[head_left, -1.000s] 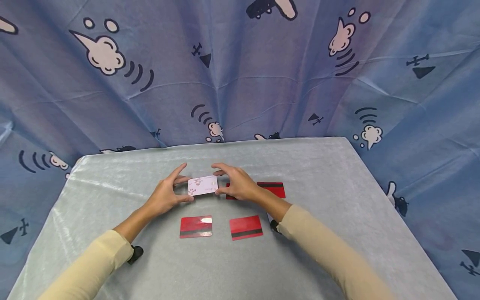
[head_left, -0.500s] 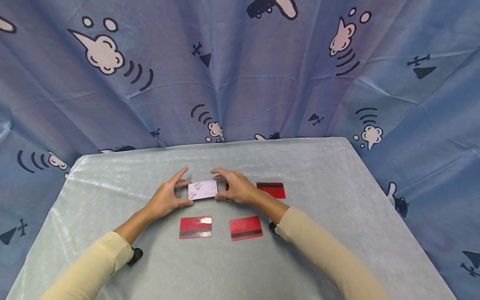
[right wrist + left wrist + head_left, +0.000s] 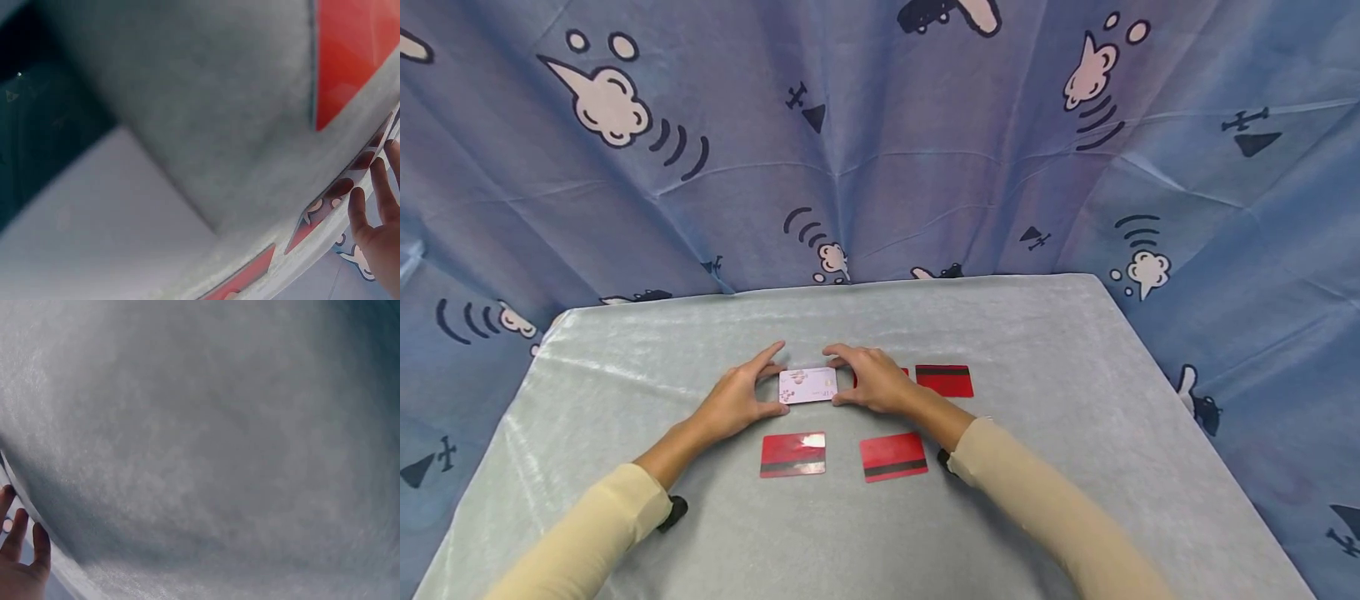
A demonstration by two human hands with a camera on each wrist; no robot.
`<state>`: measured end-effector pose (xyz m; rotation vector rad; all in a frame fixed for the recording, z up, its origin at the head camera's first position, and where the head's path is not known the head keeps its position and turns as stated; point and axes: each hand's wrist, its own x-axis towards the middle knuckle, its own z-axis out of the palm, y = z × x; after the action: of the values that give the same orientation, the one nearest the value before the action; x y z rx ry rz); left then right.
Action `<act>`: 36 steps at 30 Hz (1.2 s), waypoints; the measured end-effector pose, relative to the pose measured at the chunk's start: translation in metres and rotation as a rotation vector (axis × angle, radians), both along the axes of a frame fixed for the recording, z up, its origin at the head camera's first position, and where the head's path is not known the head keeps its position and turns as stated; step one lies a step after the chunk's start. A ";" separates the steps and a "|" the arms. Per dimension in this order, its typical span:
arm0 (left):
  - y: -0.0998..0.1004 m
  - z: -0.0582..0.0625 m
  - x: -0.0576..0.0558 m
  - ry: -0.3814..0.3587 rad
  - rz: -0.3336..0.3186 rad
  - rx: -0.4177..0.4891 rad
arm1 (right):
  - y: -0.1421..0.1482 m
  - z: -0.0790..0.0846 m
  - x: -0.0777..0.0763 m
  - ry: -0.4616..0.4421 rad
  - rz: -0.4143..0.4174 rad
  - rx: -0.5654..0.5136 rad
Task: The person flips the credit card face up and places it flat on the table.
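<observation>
1. Blue cartoon-print curtain [image 3: 880, 179]: beyond the pale VIP card [image 3: 807, 386]; its top is cut off.
2. Grey cloth-covered counter [image 3: 1120, 467]: beneath the VIP card, its far edge well beyond, side edges well apart; broad cloth stretches left and, past the red cards, right. The near edge is out of frame.
3. Beige sleeves [image 3: 583, 533]: nearer the wearer than the VIP card, cut off below.
4. Left hand [image 3: 733, 400]: fingers grasping the VIP card's left end. Right hand [image 3: 874, 382]: fingers grasping its right end.
5. Red cards: one [image 3: 793, 455] just nearer the wearer than the VIP card, another [image 3: 893, 457] nearer and rightward, a third [image 3: 944, 381] well right. A fourth [image 3: 855, 378], just right, is mostly hidden by the right hand.
6. VIP card: printed face up, between both hands; whether it touches the cloth, I cannot tell. Its small print is illegible.
7. Black wrist piece [image 3: 675, 512]: nearer and left of the VIP card, partly hidden by the sleeve.
</observation>
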<state>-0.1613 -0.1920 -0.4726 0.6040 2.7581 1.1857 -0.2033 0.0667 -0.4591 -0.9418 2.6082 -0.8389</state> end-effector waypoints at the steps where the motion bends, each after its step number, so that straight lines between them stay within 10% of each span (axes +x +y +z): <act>1: 0.000 0.000 0.000 0.001 -0.001 -0.001 | 0.000 0.000 0.000 0.005 0.002 0.002; 36: 0.008 0.002 -0.002 -0.009 0.017 -0.004 | 0.026 0.006 0.003 -0.006 0.043 0.014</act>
<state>-0.1637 -0.1838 -0.4709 0.5744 2.7628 1.1830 -0.2002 0.0925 -0.4526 -0.9859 2.5760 -0.8105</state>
